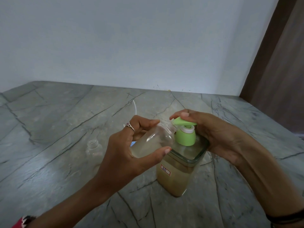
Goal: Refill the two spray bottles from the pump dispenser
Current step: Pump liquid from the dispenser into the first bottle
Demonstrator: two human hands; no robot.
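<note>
A grey stone countertop (54, 116) with dark veins fills the lower part of the view and meets a pale wall (131, 38) along its far edge, with a brown panel (279, 63) rising at the far right corner. Toward the middle of the countertop, nearer its front edge than the wall, stands the pump dispenser (176, 178), a clear square-shouldered container partly filled with cloudy yellowish liquid, carrying a small red-bordered label (165, 171) and topped by a green pump head (185, 129). The right hand (212, 134) is curled around the dispenser's top, fingers wrapped behind its shoulder and 1 fingertip resting on the pump's spout. The left hand (131, 150) is closed around 1 uncapped spray bottle (153, 142), thumb below and fingers above, holding it tilted with its open mouth up against the pump's nozzle; pale liquid lies in the bottle's lower end. A ring (130, 126) sits on 1 finger of that hand. The second spray bottle (94, 148), clear and also uncapped, stands on the countertop just left of the left hand. A thin white tube (135, 106) shows on the countertop behind the left hand, toward the wall; what it joins to is hidden.
</note>
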